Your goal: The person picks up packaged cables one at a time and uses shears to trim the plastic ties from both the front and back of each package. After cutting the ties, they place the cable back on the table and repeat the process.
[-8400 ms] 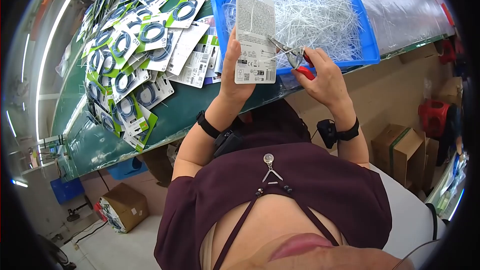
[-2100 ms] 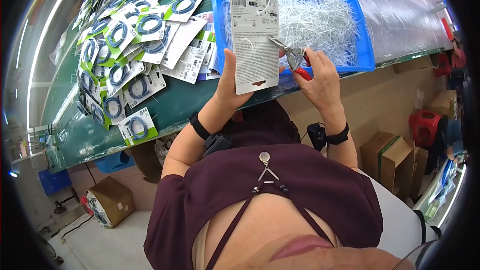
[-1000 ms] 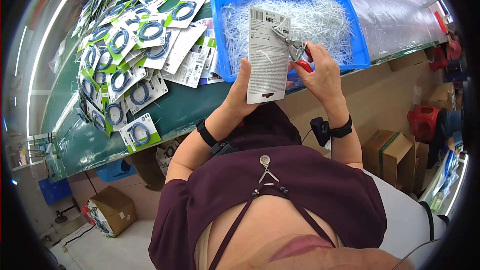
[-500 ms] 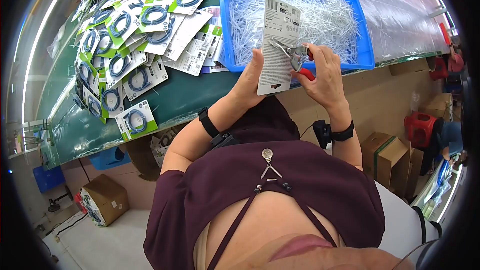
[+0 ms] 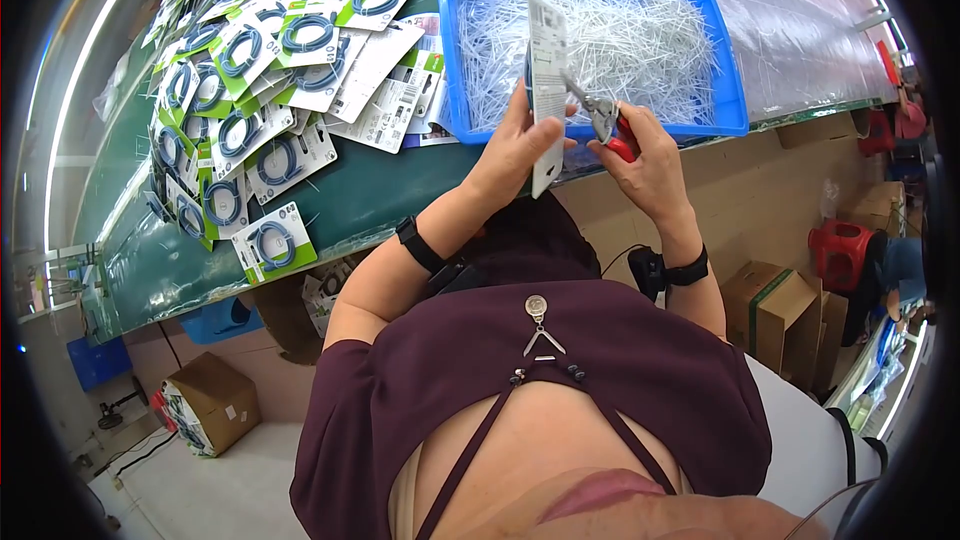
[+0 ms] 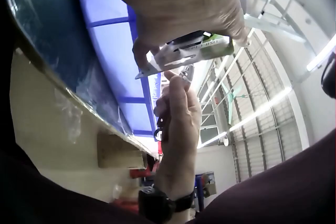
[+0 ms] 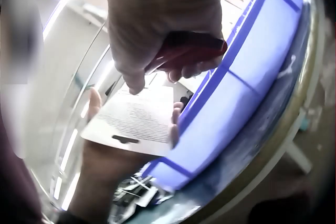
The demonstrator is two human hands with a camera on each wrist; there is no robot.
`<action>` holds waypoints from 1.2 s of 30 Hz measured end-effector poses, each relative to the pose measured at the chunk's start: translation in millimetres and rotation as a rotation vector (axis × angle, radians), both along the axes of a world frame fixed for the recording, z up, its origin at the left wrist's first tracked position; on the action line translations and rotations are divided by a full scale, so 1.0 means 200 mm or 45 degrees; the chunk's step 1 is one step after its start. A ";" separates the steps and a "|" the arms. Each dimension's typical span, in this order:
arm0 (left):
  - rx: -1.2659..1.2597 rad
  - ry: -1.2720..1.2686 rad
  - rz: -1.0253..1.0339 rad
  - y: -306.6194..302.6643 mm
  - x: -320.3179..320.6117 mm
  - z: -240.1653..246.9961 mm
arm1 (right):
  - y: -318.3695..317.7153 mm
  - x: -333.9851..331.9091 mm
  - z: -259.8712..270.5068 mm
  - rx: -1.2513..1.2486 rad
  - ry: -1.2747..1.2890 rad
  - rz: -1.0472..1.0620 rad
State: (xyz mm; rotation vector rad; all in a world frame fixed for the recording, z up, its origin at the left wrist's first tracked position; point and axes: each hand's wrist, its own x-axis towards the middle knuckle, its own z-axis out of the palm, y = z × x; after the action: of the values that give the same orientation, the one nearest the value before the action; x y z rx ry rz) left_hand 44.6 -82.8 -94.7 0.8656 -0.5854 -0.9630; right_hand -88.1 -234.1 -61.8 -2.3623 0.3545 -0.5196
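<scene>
My left hand grips a white cable package card by its lower part, with the thumb over the printed back. It stands almost edge-on in the head view. In the right wrist view, the card's printed back shows small text and a hang slot. Green printing on its other side appears in the left wrist view. My right hand holds red-handled cutting pliers, their tips pointing at the card close to its right face. The pliers' red handles sit inside the curled right fingers.
A blue tray full of loose white plastic strips stands behind the hands. Many carded blue cables lie heaped on the green table to the left, one card at the front edge. Cardboard boxes are below right.
The card was upended between the two oldest frames. Since half a second ago it has turned nearly edge-on, and the pliers' tips, which overlapped its back, have shifted right.
</scene>
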 end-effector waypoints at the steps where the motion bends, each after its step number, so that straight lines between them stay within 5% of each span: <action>1: 0.061 -0.157 0.057 -0.01 0.00 0.01 | 0.00 -0.01 0.01 0.127 -0.039 0.017; 2: 0.057 -0.159 0.050 -0.02 -0.01 0.02 | 0.00 -0.01 0.03 0.124 -0.042 0.009; 5: 0.222 -1.016 0.209 -0.04 -0.08 0.07 | 0.07 0.02 0.10 1.153 -0.490 0.105; 10: 0.290 -1.385 0.395 -0.01 -0.11 0.18 | 0.04 0.06 0.12 1.073 -0.393 -0.006; 13: 0.029 -0.218 0.247 0.06 -0.07 0.24 | -0.01 0.03 0.13 1.589 -0.435 0.109; 14: 0.035 -0.216 0.255 0.07 -0.08 0.21 | 0.00 0.04 0.11 1.596 -0.429 0.114; 18: 0.090 0.231 0.007 0.12 -0.05 0.06 | 0.05 0.11 0.07 1.074 -0.543 -0.033; 21: -0.001 0.090 0.150 0.15 0.00 0.06 | 0.01 0.05 0.15 -0.304 -0.225 -0.195; 34: 0.044 -0.523 0.460 0.15 0.02 0.03 | 0.09 0.00 0.25 -0.007 -0.065 -0.090; 36: 0.320 -0.815 0.507 0.19 0.03 0.07 | 0.09 0.00 0.26 0.008 -0.044 -0.048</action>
State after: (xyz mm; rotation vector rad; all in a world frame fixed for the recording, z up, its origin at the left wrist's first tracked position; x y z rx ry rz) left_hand 50.8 -44.6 -81.5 1.4730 -0.8012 -0.3854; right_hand -88.6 -216.4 -10.4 -2.3413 0.3845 -0.5755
